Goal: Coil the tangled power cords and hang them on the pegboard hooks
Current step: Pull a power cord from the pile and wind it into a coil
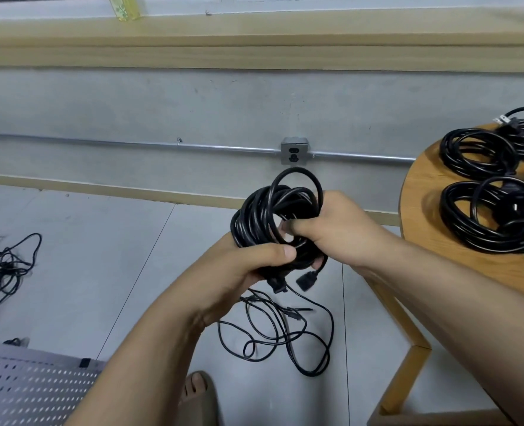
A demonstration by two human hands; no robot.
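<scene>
Left grip curls round the lower edge of the coiled cord; right grip clasps its right side, fingers hooked through the middle. The coil is held in the air above the floor, over a loose cord. Finished coils lie on the round table at right, and a pegboard shows at lower left.

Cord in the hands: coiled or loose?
Coiled. The cord forms stacked round loops, gripped by the left hand and the right hand; two plugs hang below.
</scene>
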